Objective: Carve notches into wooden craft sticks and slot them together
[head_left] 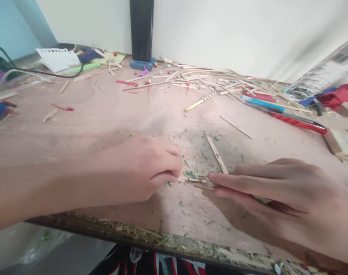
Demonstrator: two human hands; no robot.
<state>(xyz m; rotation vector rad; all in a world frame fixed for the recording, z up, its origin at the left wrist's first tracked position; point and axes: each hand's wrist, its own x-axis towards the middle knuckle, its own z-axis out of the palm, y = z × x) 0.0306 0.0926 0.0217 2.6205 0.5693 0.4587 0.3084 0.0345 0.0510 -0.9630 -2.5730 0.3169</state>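
Observation:
In the lower middle of the head view, my left hand (153,164) is closed, fingertips pinched at the left end of a thin pale wooden stick (182,179) lying on the table. My right hand (285,191) is closed around a small craft knife (204,183); its narrow metal blade points left along the stick, towards my left fingertips. Most of the knife's handle is hidden under my right fingers. Just above them lies a flat wooden stick (217,154) with dark marks. Green shavings (191,174) are scattered between and around both hands.
Many loose wooden sticks (197,76) pile along the wall. A yellow patterned strip (200,102), a thin stick (236,126), a blue pen (262,103) and a red-and-black pen (298,123) lie beyond my hands. A black post (142,30) stands behind. Wood scraps line the table's front edge (174,244).

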